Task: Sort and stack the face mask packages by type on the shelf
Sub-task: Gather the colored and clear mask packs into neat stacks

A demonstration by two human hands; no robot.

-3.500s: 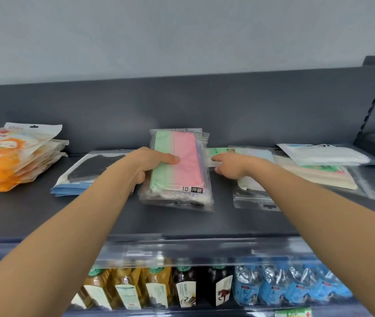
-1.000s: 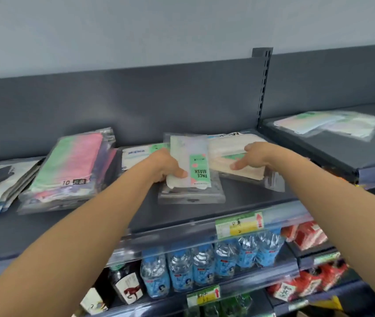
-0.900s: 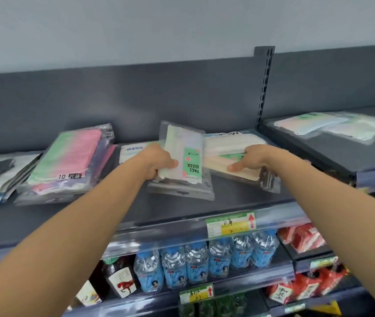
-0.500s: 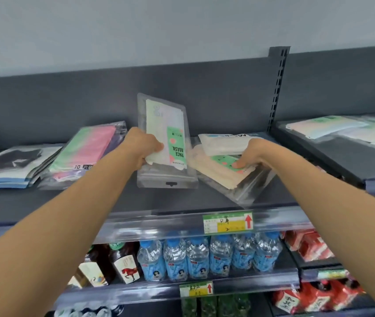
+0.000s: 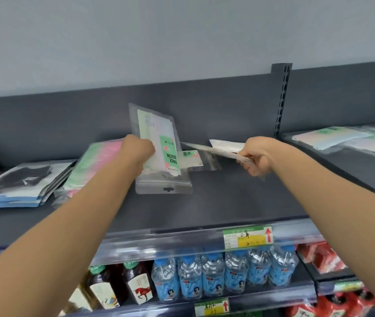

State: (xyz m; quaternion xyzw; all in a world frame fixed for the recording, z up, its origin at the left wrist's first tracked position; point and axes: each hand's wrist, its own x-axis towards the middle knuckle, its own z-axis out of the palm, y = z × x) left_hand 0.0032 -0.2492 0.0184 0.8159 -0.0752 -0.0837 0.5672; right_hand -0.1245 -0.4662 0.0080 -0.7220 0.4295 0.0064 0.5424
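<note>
Mask pouch (image 5: 157, 136), glossy flat plastic; left hand (image 5: 139, 154) grips.

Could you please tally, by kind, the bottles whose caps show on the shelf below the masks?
Blue-capped water bottles: 6
Green-capped dark drink bottles: 2
Total: 8
</note>
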